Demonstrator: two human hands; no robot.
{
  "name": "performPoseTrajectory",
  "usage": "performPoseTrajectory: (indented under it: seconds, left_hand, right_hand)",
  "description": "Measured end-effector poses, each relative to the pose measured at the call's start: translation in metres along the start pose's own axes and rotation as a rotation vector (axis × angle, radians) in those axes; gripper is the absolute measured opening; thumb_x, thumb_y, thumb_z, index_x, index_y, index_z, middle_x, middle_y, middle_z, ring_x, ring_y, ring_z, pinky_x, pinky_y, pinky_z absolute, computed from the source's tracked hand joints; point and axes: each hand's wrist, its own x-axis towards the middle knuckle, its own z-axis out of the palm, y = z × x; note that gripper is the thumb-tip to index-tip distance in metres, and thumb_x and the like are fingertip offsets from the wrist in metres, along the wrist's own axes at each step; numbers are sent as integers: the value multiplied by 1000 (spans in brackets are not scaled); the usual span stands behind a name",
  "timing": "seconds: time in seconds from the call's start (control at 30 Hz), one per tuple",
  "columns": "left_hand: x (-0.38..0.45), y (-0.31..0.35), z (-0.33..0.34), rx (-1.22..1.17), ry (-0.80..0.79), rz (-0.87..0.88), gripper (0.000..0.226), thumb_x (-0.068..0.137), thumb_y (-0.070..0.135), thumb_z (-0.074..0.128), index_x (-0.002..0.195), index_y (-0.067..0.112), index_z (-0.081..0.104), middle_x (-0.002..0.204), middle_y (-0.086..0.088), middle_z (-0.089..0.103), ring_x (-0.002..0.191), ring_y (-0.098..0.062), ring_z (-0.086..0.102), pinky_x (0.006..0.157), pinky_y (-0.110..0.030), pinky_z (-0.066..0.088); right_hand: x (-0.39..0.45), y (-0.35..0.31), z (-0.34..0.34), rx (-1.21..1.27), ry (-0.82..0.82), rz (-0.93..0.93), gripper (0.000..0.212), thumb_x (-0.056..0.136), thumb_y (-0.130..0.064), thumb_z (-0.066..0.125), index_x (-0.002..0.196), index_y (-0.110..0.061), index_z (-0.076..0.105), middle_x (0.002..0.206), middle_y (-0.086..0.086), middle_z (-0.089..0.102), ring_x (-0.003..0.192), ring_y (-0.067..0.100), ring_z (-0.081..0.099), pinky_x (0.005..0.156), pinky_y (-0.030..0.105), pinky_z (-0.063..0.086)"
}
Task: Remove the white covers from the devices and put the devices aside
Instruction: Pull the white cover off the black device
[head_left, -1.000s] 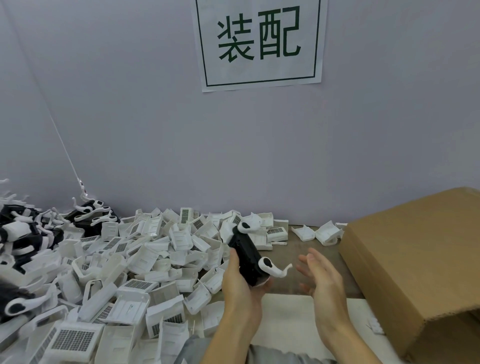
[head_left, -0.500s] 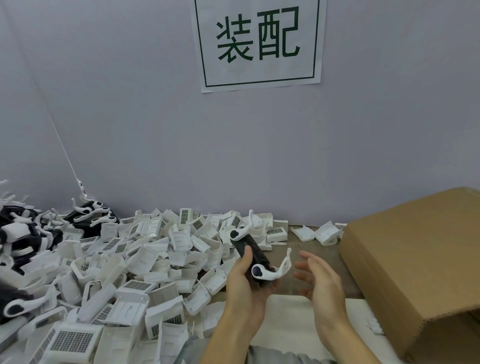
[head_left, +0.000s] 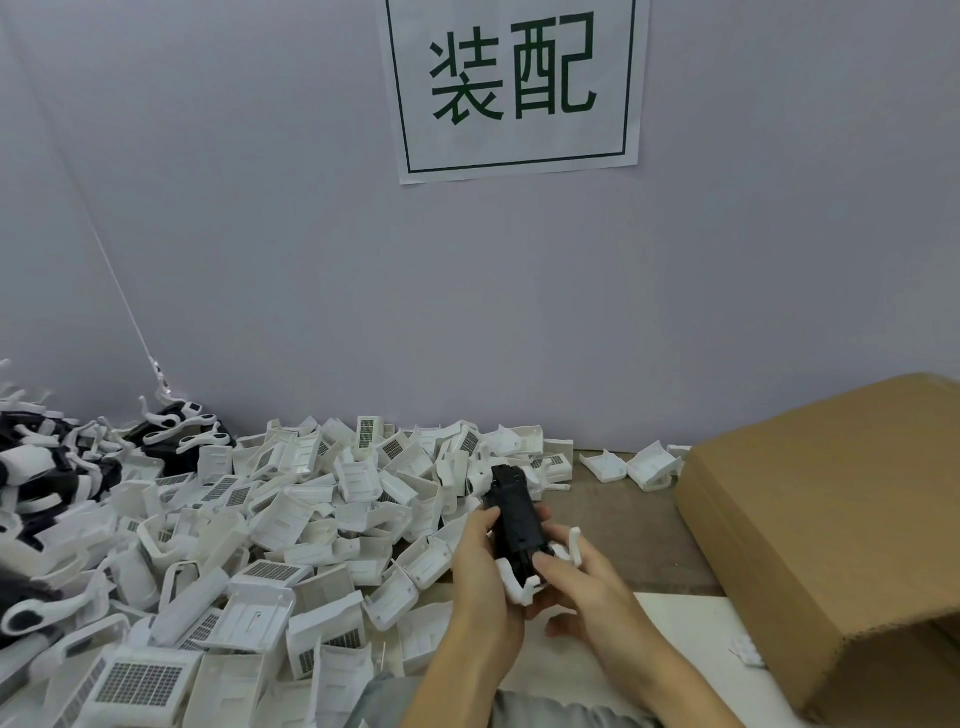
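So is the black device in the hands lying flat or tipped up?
Tipped up: the device points away from the table, gripped by left hand and right hand.

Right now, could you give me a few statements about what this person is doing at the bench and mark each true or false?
1. Both hands hold the black device. True: the left hand and right hand grip it.
2. The pile of white covers lies to the person's right. False: it lies to the left.
3. A cardboard box sits at the right. True.
4. The sign on the wall has red characters. False: they are dark green.
5. The device rests flat on the table. False: it is held above it.
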Motion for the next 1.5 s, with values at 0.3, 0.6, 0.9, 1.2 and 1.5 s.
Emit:
performPoseTrajectory:
  seconds: [0.3,0.6,0.9,1.2,1.5]
  left_hand:
    - [-4,0,6,24,36,49,52,97,32,49,127,-10,59,102,-22,67,81,-33,63,61,-34,52]
    - [-5,1,7,-5,43,48,51,98,30,49,129,-10,58,105,-25,64,76,-31,62,64,-35,52]
    - [-1,-4,3,110,37,108,50,98,36,48,126,-4,60,108,-23,70,86,-32,64,71,-37,52]
    - [-7,17,4,-156,0,142,35,101,25,50,120,-1,61,90,-19,67,78,-34,65,64,-39,55]
    - [-9,76,-11,-327,122,323,15,97,20,62,108,9,65,81,-9,65,62,-21,65,55,-30,56]
  right_hand:
    - [4,5,0,59,2,-8,46,97,-2,47,102,-42,69,85,8,69,69,25,50,57,31,42]
    - [8,7,-2,78,-46,-11,45,70,-13,52,98,-45,68,83,4,70,64,22,52,57,30,44]
    - [7,5,-1,27,25,22,51,97,-5,46,90,-51,67,74,4,63,54,15,48,52,31,45]
    - [7,6,-4,148,-78,-42,50,71,-24,56,118,-38,65,93,7,71,77,21,63,63,30,46]
    - [-2,7,7,-567,-28,-197,36,79,-15,70,95,-47,67,97,-7,68,86,4,63,67,17,47]
